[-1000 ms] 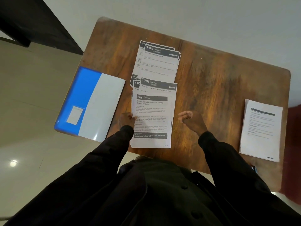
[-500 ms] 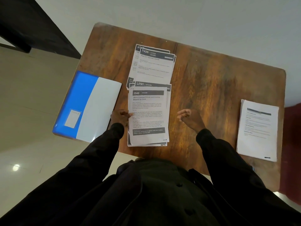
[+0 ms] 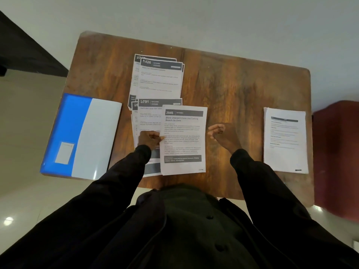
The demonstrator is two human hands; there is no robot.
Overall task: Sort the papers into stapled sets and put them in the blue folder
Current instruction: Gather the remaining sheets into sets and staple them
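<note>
Brown wood, streaked and glossy, is the table (image 3: 233, 84) that carries everything I am sorting. My left hand (image 3: 148, 139) pinches the left edge of the sheet headed 2946 (image 3: 183, 140), thumb and fingers curled onto the paper about halfway down its side. That sheet lies flat with its near edge close to the table's near edge, and it overlaps the right side of the sheet headed 3791 (image 3: 151, 113) and the loose pages under it. My right hand (image 3: 223, 136) hovers just beside the 2946 sheet's right edge, fingers loosely curled and holding nothing (whether it grazes the wood I cannot tell). Farther off, a fanned pile topped by 1426 (image 3: 160, 78) runs toward the far edge, its near end meeting the 3791 sheet. The blue folder (image 3: 77, 133) lies closed to my left, a narrow strip of bare wood between it and the loose pages, and its outer side hangs over the table's left edge. A squared stack of pages (image 3: 285, 140) sits by the right edge, well apart from my right hand, with a broad band of bare wood between them and more bare wood beyond, up to the far right corner.
</note>
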